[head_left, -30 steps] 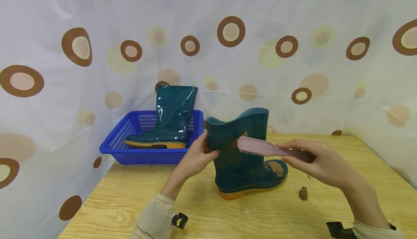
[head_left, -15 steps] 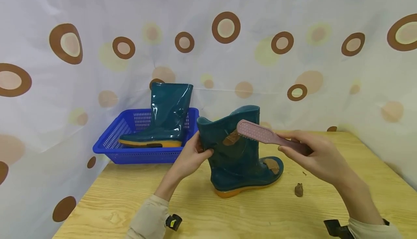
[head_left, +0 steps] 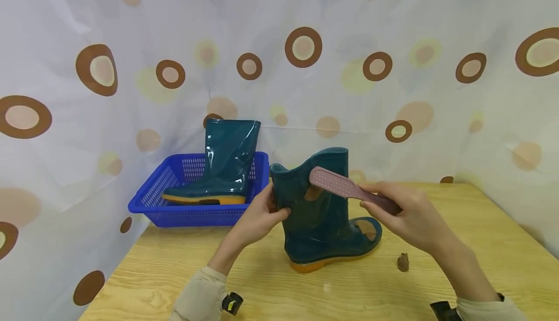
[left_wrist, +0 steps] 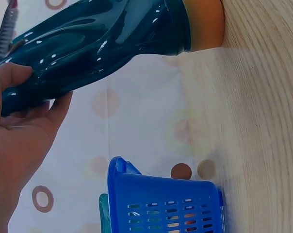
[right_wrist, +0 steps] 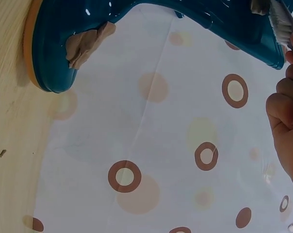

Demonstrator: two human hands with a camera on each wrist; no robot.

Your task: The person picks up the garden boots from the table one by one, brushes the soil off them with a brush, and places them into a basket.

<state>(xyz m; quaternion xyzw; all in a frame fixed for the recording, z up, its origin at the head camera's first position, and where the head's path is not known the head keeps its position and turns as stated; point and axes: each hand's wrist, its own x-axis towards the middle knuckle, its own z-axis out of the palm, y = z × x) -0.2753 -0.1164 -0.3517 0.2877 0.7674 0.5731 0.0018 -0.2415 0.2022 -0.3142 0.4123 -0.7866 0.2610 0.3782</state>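
Observation:
A dark teal rain boot (head_left: pixel 320 226) with an orange sole stands on the table, toe to the right. My left hand (head_left: pixel 257 221) grips the rear of its upper shaft, thumb on the near side. In my right hand (head_left: pixel 406 211) is the handle of a pink brush (head_left: pixel 334 183), its head against the upper shaft. White bristles (right_wrist: pixel 281 24) show in the right wrist view. Just below the brush head is a brown mud-like patch (head_left: pixel 312 194), partly covered. Another brown patch (right_wrist: pixel 88 46) clings to the toe.
Left of the boot, a blue plastic basket (head_left: pixel 192 218) holds a second teal boot (head_left: pixel 229 158), which looks shiny. A small brown lump (head_left: pixel 403 262) lies on the wooden table (head_left: pixel 349 294), right of the toe. A spotted curtain (head_left: pixel 279 15) hangs behind.
The brush has shifted up the shaft, then slightly left over the upper part of the brown patch. My left hand keeps its grip on the boot. The head view has shifted a little.

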